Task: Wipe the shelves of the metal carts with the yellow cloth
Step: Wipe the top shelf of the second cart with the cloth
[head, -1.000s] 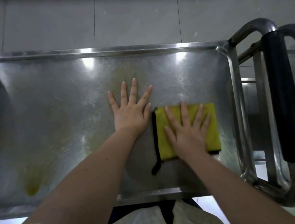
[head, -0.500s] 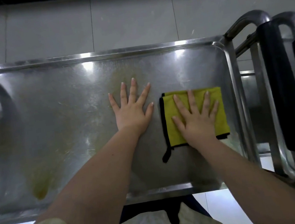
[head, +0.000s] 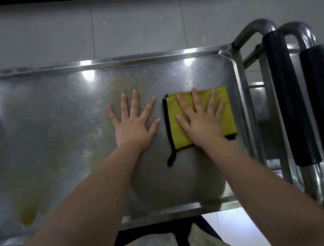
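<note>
The right hand [head: 201, 122], fingers spread flat, presses the folded yellow cloth [head: 225, 102] onto the top shelf [head: 55, 123] of the metal cart. Over the last second it has pushed the cloth away from the person, from the middle of the shelf toward the far rim, close beside the right rim. The left hand [head: 135, 126] stays splayed flat on bare metal just left of the cloth, holding nothing and bracing. This reads as one forward wiping stroke on the right end. A yellowish smear [head: 27, 213] at the near left appears not yet wiped.
</note>
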The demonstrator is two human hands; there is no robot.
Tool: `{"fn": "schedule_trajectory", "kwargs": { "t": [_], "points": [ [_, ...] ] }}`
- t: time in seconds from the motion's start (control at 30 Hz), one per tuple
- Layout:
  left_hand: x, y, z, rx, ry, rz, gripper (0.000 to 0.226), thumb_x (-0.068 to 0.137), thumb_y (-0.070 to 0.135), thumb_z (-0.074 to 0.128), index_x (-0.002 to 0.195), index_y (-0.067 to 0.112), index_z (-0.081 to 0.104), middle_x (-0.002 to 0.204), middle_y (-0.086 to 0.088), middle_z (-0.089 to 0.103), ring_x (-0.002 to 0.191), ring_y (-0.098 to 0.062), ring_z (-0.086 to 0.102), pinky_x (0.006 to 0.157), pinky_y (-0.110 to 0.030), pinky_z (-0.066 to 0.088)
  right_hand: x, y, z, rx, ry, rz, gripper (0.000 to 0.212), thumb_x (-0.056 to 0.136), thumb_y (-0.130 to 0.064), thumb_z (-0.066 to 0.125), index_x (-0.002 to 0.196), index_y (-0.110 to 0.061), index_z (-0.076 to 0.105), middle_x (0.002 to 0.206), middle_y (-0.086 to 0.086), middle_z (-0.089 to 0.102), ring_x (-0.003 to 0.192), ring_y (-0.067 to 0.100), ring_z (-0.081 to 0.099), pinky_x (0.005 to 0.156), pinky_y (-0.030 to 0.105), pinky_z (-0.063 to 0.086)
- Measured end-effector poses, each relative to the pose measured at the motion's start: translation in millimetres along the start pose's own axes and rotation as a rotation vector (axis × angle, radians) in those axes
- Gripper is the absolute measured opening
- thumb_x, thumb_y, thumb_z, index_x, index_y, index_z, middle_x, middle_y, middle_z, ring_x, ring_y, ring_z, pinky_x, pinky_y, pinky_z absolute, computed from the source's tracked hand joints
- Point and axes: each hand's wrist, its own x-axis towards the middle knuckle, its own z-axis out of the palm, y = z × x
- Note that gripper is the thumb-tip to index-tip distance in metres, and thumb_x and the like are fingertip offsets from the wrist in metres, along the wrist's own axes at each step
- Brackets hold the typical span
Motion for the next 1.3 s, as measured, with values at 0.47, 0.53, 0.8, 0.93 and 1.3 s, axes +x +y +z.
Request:
{"fn": "schedule_trajectory", "kwargs": {
  "t": [0.47, 0.53, 0.8, 0.93, 1.3],
  "points": [
    [2, 2, 0, 0.013, -0.022, -0.035, 0.073, 0.083, 0.084, 0.01, 0.145, 0.057, -0.018, 0.161, 0.005, -0.024, 0.148, -0.028, -0.022, 0.112, -0.066, -0.01, -44, 43, 10, 0.036, -0.014, 0.041, 0.064, 0.092, -0.07, 0.01, 0.15, -0.052, -0.01, 0.163, -0.009, -0.014, 0.146, 0.042, -0.017, 0.116, 0.061, -0.007],
    [1, 2, -1, 0.007, -0.014, -0.037, 0.073, 0.083, 0.084, 0.011, 0.145, 0.057, -0.017, 0.161, 0.005, -0.022, 0.148, -0.028, -0.02, 0.112, -0.065, -0.009, -106, 49, 32, 0.041, -0.044, 0.02, 0.065, 0.093, -0.07, 0.012, 0.152, -0.049, -0.003, 0.164, -0.007, -0.01, 0.147, 0.044, -0.014, 0.116, 0.061, -0.005],
    [0, 2, -4, 0.03, -0.018, -0.01, 0.071, 0.084, 0.082, 0.009, 0.144, 0.056, -0.02, 0.162, 0.001, -0.022, 0.148, -0.031, -0.02, 0.111, -0.067, -0.008, -129, 53, 40, 0.003, -0.083, -0.003, 0.059, 0.097, -0.064, 0.01, 0.153, -0.047, 0.007, 0.165, -0.003, 0.004, 0.146, 0.048, -0.006, 0.114, 0.063, -0.002],
    [0, 2, -3, 0.039, -0.015, -0.008, 0.07, 0.085, 0.081, 0.008, 0.145, 0.056, -0.018, 0.162, 0.001, -0.022, 0.148, -0.031, -0.02, 0.112, -0.067, -0.007, -7, 59, -3, -0.012, -0.022, -0.015, 0.058, 0.093, -0.068, 0.004, 0.147, -0.053, -0.011, 0.164, -0.008, -0.01, 0.145, 0.043, -0.017, 0.115, 0.061, -0.012],
    [0, 1, 1, 0.004, 0.007, -0.029, 0.07, 0.085, 0.082, 0.011, 0.145, 0.058, -0.013, 0.163, 0.006, -0.018, 0.149, -0.027, -0.017, 0.113, -0.064, -0.009, 38, 59, -23, 0.036, -0.011, 0.098, 0.064, 0.094, -0.067, 0.015, 0.15, -0.049, -0.01, 0.164, -0.008, -0.012, 0.146, 0.042, -0.017, 0.115, 0.061, -0.011]
  ]
}}
